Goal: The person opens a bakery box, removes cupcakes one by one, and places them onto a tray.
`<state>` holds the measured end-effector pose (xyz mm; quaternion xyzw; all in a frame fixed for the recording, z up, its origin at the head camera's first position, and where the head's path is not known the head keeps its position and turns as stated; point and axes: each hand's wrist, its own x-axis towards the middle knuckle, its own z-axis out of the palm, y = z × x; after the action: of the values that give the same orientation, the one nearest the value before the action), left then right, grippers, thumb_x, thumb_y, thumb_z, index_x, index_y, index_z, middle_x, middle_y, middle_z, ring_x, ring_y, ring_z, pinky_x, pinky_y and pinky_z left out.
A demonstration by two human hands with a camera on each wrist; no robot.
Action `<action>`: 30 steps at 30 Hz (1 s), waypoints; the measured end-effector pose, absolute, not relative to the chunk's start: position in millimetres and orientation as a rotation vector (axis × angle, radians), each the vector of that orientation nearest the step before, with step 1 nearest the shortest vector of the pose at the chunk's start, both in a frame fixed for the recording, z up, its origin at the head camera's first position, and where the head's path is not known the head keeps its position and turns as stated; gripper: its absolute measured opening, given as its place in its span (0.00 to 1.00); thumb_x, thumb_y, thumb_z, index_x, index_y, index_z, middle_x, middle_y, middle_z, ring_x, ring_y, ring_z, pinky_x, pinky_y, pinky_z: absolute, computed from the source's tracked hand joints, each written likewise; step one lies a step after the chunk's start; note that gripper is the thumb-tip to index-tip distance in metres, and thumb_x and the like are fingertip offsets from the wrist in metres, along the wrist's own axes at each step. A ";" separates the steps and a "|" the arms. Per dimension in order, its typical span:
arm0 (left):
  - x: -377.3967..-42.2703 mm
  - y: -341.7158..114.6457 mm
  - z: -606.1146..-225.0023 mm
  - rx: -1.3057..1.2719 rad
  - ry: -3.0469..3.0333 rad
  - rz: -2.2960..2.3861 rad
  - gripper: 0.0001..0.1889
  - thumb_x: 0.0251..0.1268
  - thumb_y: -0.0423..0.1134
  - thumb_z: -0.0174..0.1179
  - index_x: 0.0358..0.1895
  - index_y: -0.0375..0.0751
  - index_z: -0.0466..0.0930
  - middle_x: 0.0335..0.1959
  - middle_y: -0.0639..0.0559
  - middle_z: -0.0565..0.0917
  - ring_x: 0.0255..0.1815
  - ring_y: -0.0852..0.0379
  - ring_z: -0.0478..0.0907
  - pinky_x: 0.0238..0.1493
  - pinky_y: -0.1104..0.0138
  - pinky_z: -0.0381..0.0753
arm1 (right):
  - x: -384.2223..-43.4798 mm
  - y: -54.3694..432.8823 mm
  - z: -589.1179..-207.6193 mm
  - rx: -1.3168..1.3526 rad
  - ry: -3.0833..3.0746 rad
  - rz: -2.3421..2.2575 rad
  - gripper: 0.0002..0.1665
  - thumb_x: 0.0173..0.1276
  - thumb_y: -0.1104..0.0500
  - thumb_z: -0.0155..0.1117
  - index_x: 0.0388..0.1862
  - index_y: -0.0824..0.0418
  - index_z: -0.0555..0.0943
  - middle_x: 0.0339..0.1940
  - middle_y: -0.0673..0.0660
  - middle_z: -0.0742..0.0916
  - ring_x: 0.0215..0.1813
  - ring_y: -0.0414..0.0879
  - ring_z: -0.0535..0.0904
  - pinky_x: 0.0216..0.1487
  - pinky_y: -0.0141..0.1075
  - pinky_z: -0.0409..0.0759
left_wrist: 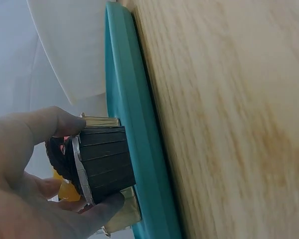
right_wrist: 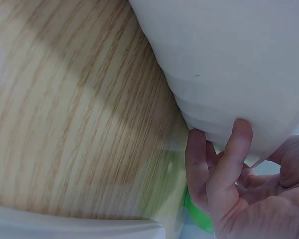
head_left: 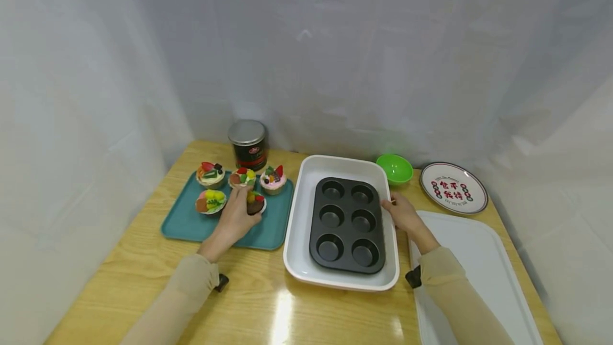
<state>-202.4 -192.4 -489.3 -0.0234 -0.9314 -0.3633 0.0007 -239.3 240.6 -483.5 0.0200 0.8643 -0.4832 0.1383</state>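
Observation:
My left hand (head_left: 234, 218) is over the teal tray (head_left: 270, 232), its thumb and fingers around a dark chocolate cupcake (left_wrist: 107, 162). In the left wrist view, that cupcake's ridged cup is at the tray's surface; whether it touches cannot be told. Several other fruit-topped cupcakes stand about it, among them a pink one (head_left: 273, 181) and a yellow-topped one (head_left: 210, 202). At the right side of a deep white tray (head_left: 300, 217), my right hand (head_left: 404, 214) grips the rim, fingers against the outer wall (right_wrist: 239, 64). Inside the white tray lies a black muffin tin (head_left: 347, 217).
A dark round can (head_left: 249, 148) with a silver lid stands behind the teal tray. Back right are a green bowl (head_left: 395, 169) and a plate with red lettering (head_left: 452, 188). A flat white board (head_left: 474, 270) lies at the right. White curtains (head_left: 335, 68) enclose the table.

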 end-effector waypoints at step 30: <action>-164.0 -111.0 -453.6 -0.498 -2.899 -0.636 0.37 0.77 0.50 0.63 0.79 0.34 0.64 0.81 0.32 0.64 0.83 0.34 0.62 0.81 0.42 0.64 | -186.2 218.9 -463.7 -0.256 3.145 -0.652 0.42 0.85 0.45 0.51 0.85 0.67 0.55 0.79 0.77 0.68 0.78 0.74 0.67 0.70 0.70 0.72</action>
<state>-164.0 -111.0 -453.6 -0.1652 -0.9612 -0.2110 0.0662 -186.2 218.9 -463.7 -0.0795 0.9753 -0.2022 -0.0400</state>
